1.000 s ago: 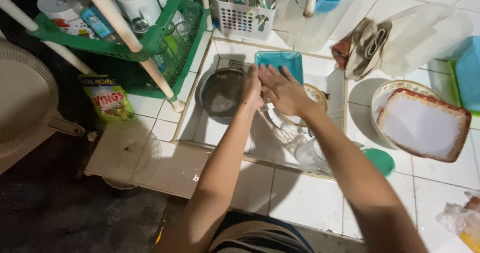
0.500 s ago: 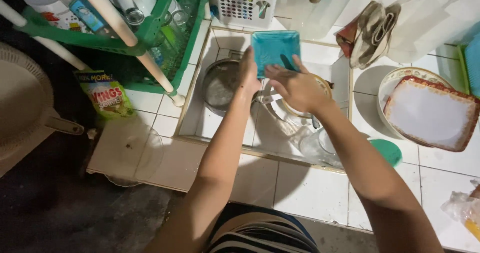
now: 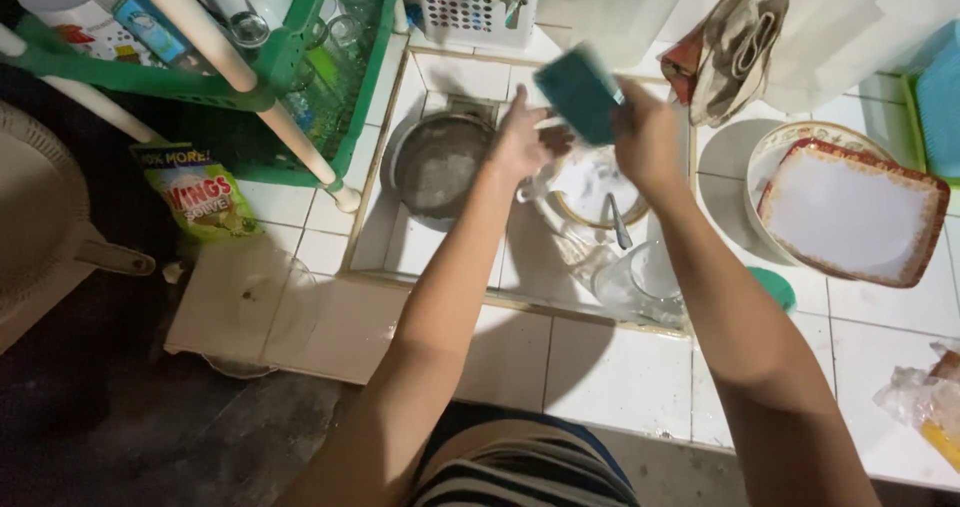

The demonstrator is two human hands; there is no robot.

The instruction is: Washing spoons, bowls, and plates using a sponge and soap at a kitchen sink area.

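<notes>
hands: 2 | right hand clasps one blurred teal container above sink | left hand open, fingertips at container | one pot in sink

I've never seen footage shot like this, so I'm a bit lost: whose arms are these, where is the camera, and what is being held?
The camera sits on a person's head and looks down, so the two bare arms are that person's own. They stand at a tiled sink. The right hand holds a teal rectangular container, blurred by motion; the left hand is beside it, and whether it touches the container is unclear. Below lie a metal pot, a plate with a spoon and a clear glass jug. A green rack stands to the left, a white-lined tray to the right.
</notes>
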